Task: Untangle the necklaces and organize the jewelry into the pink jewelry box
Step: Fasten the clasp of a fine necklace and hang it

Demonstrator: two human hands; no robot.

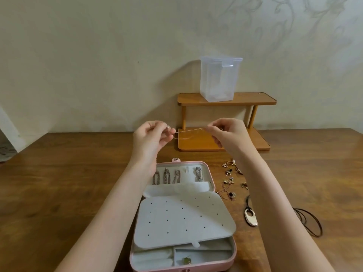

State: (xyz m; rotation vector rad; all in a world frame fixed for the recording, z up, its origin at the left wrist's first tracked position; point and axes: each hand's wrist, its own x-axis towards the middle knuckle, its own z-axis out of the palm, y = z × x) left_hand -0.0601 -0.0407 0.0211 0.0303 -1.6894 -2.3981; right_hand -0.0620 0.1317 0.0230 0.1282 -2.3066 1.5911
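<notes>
Grip: we pinch a thin chain (pixel 189 131) between both hands, raised above the table (pixel 78 183); it runs nearly taut from one hand to the other, with a slack loop hanging under its left end.
Left hand (pixel 152 135): our fingers curl in and clamp the chain's left end at the fingertips.
Right hand (pixel 225 130): our thumb and forefinger close on the chain's right end, the other fingers curled loosely below.
Below the grip: the pink box (pixel 182 213) lies open on the table between our forearms.
Box lid: the half nearer the grip holds four silver chains (pixel 167 176) hanging side by side above a pocket.
Flap (pixel 184 222): a grey panel dotted with small holes lies tilted over the half of the box farthest below the grip.
Compartments: under the flap we see grey dividers, and a small green piece (pixel 186 260) sits in one slot; what it is we cannot tell.
Below the right hand: loose earrings (pixel 231 173) are scattered on the table just beside the box.
Further down on that side: a tangled gold necklace (pixel 227 194) with a black stone lies touching the box's edge.
Pendant (pixel 251 216): an oval metal piece on a black cord (pixel 310 222) lies beyond that, partly under our right forearm.
Behind the grip: a two-tier wooden shelf (pixel 225 99) stands against the wall.
On the shelf: a clear plastic bin (pixel 220 78) stands on the top tier.
</notes>
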